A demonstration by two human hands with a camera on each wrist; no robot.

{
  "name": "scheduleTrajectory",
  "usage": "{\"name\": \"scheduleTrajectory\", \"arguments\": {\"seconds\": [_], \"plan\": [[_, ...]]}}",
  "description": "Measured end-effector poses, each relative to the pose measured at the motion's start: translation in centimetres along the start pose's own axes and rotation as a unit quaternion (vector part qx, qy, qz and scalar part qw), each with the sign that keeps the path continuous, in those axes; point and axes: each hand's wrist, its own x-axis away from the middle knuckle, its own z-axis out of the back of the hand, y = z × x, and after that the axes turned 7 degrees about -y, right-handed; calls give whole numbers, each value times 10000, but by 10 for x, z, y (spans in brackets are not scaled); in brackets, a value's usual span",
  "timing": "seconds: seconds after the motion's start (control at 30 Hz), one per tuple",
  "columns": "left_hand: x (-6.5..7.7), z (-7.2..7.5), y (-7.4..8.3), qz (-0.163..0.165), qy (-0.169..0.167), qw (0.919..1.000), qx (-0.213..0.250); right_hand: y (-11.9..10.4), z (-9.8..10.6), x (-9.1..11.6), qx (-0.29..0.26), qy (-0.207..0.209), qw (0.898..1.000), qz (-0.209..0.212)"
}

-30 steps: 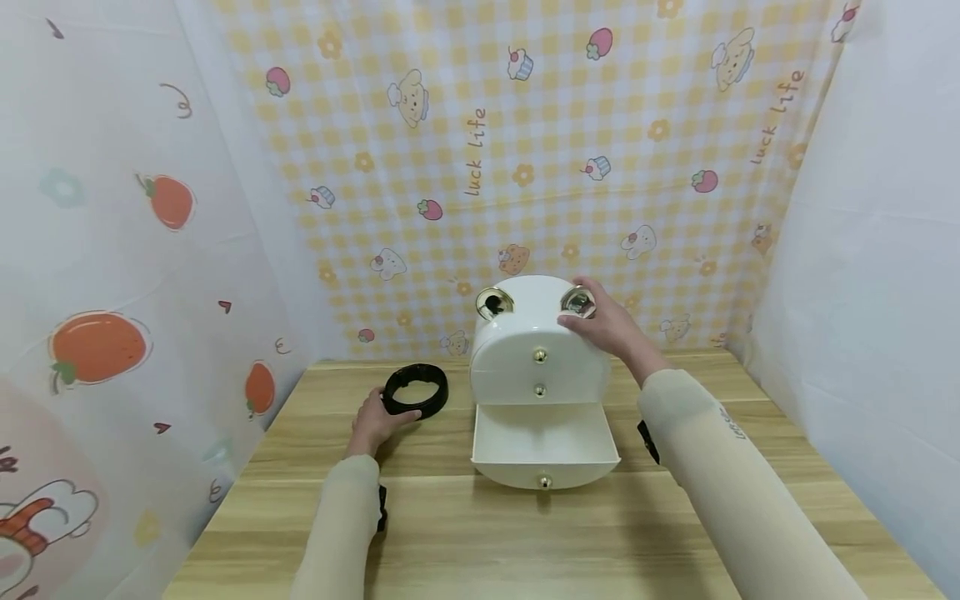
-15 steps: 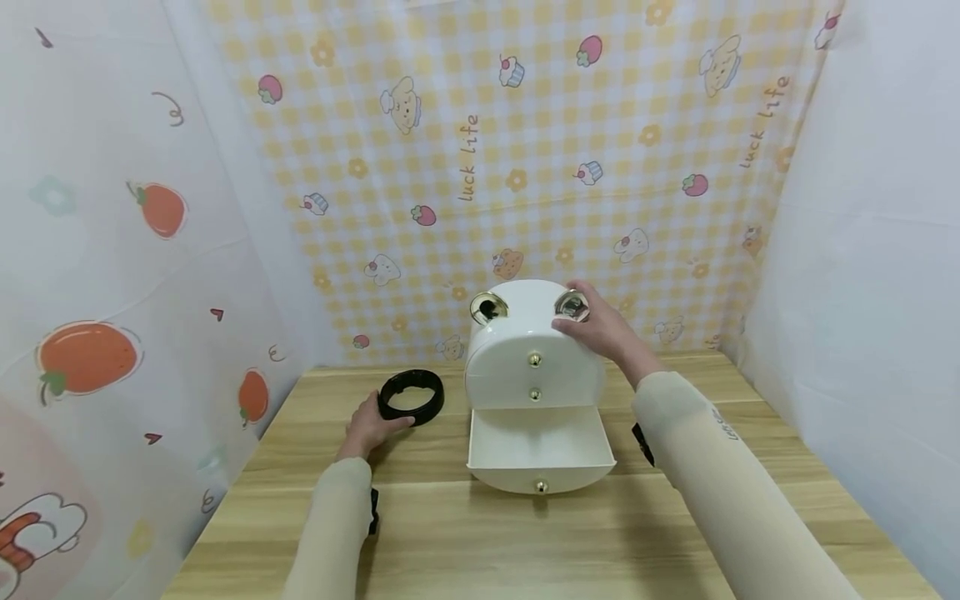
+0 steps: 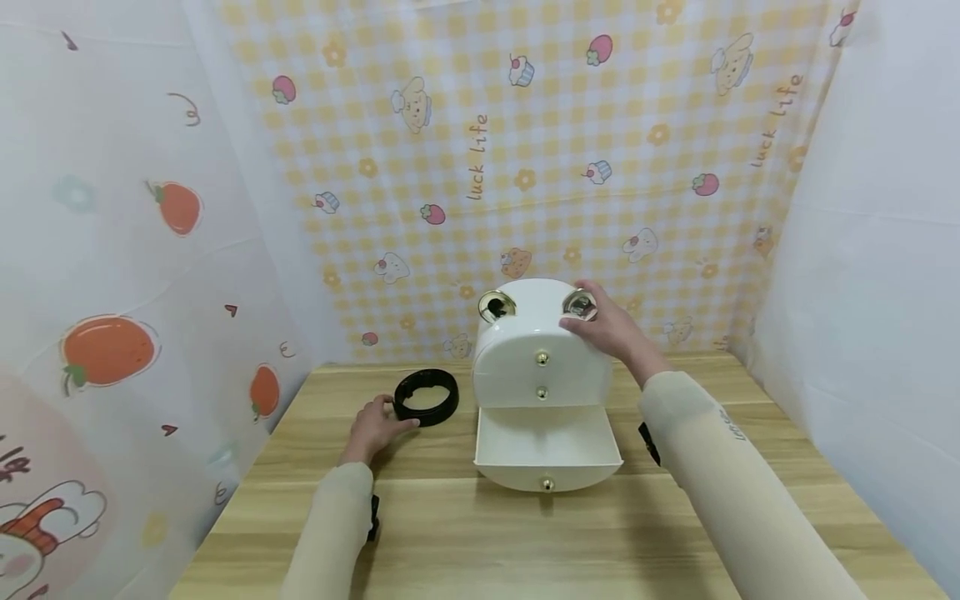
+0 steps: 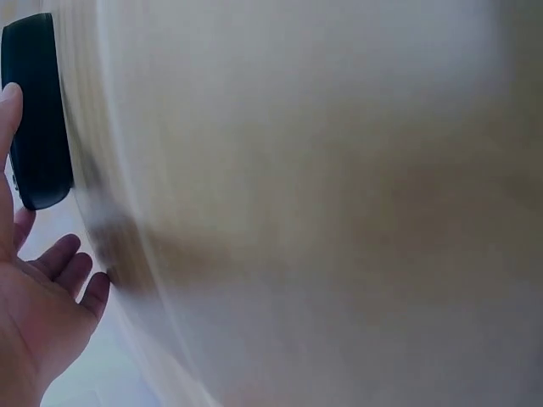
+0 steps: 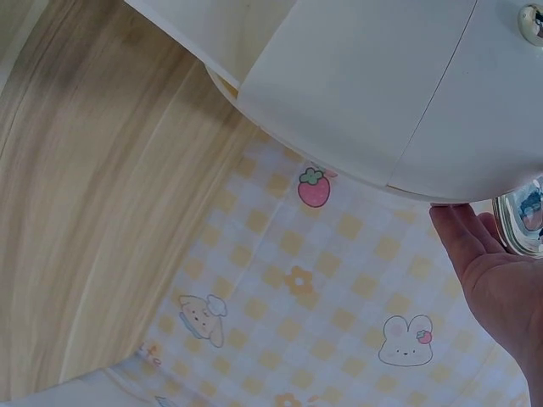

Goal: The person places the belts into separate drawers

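A black ring [image 3: 426,421] with small notches inside lies at the back left of the table; its dark outer side shows in the left wrist view. My left hand [image 3: 372,429] is beside its left side, thumb near the front rim, fingers spread and loose. To the right stands a white frog-shaped drawer box [image 3: 517,367] with gold-rimmed eyes. Its bottom drawer [image 3: 547,437] is pulled out, and the inside looks bare. At the box's top right corner, my right hand [image 3: 607,325] grips round the gold eye [image 3: 579,306], thumb in front; its fingertips touch the side in the right wrist view.
The wooden table [image 3: 465,533] reaches back to a yellow checked cloth [image 3: 495,225]. A white cloth with fruit prints [image 3: 150,275] hangs at the left, a plain white one [image 3: 862,250] at the right.
The left fingers have loosened from the black ring, which now sits slightly further right, nearer the drawer box. The right hand stays on the gold eye. The head view shifts a little.
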Motion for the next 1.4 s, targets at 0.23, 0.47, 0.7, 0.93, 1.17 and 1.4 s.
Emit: {"name": "scheduleTrajectory", "arguments": {"seconds": [0.23,0.47,0.7,0.93,1.17,1.4], "plan": [[10,-4,1,-215,-102,9993,286,2,1,0,-25,-6,10000,20],[17,-5,3,-383,-19,9980,512,3,1,-1,-30,-19,9999,95],[14,-6,5,-339,-23,9968,726,2,1,0,-86,-39,9999,52],[2,-8,7,-223,-645,9967,446,0,0,1,-113,-43,9999,13],[-7,-12,14,-71,-737,9973,17,2,-2,1,-80,-7,10000,-11],[-12,-18,14,-442,-410,9971,-464,2,-1,0,-47,13,10000,-8]]}}
